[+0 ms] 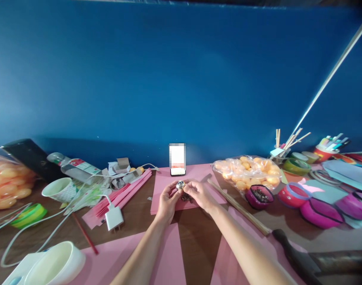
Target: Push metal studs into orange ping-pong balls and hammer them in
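Note:
Over a pink sheet of paper (161, 198), a small shiny metal ball (180, 185) is pinched between both hands. My left hand (168, 200) has its thumb and fingers closed on the ball's left side. From the right, the fingertips of my right hand (200, 194) meet it, also closed. Below the fingers lies a small dark clump (185, 197), partly hidden by the hands, too small to name. Just behind, a phone (178, 160) stands upright with its screen lit.
On the right lie wooden sticks (240, 208), a bag of orange balls (248, 170), a purple bowl (260, 196) with dark bits, and a dark-handled tool (294, 251). A white charger (113, 217), pink strips (121, 194), a paper cup (59, 190) and a bottle (80, 170) are left.

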The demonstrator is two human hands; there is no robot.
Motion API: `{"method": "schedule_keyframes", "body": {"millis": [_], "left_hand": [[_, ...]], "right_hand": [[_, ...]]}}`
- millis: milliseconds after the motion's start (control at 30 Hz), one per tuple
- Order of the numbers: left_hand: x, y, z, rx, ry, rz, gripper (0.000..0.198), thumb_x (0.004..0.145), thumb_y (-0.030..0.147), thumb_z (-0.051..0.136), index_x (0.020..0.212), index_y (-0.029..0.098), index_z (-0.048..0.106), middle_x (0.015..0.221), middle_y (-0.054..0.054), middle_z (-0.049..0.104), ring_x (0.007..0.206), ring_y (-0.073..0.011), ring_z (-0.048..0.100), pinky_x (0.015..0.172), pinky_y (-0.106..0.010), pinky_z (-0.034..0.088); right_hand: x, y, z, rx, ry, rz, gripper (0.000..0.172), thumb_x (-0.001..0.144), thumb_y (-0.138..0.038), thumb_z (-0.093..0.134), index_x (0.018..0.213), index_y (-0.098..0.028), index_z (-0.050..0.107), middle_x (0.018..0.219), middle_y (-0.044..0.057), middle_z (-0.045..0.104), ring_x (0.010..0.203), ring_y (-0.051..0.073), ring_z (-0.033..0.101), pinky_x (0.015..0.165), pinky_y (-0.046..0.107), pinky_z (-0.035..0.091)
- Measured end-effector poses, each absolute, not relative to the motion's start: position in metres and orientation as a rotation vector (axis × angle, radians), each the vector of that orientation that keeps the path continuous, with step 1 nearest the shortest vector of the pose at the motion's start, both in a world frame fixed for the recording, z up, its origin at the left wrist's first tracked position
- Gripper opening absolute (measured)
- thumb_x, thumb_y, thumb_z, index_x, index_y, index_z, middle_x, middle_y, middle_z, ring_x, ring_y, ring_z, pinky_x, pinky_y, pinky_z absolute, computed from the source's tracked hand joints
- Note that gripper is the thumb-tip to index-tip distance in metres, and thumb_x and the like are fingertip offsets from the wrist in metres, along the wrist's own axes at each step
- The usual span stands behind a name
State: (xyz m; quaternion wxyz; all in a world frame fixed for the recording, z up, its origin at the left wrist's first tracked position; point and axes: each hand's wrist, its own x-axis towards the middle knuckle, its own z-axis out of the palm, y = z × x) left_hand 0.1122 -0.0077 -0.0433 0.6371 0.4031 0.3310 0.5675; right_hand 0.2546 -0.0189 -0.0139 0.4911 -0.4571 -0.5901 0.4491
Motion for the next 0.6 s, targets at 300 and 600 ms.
{"method": "schedule_keyframes", "body": {"millis": [300,600], "left_hand": [[0.1143,-0.0060,-0.0465,0.956,0.799,1.314,0.053,0.066,0.026,0.069,0.116,0.017,0.053,0.109,-0.011,0.064,0.100,-0.0240,0.059,0.088,-0.039,0.044],[0.1151,-0.0074,-0.0465,1.055,0.895,1.297,0.052,0.067,0.029,0.068,0.116,0.016,0.054,0.108,-0.011,0.064,0.099,-0.0248,0.059,0.086,-0.038,0.046]], "right_hand": [[0.2552,-0.0208,-0.0072,-1.204,-1.453,1.098,0.026,0.076,-0.041,0.056,0.074,-0.015,0.059,0.070,0.001,0.061,0.056,0.011,0.051,0.049,0.021,0.040],[0.2587,-0.0180,-0.0149,-1.251,-1.463,1.002,0.028,0.073,-0.042,0.059,0.073,-0.015,0.063,0.064,0.000,0.062,0.056,0.012,0.053,0.052,0.022,0.039]]}}
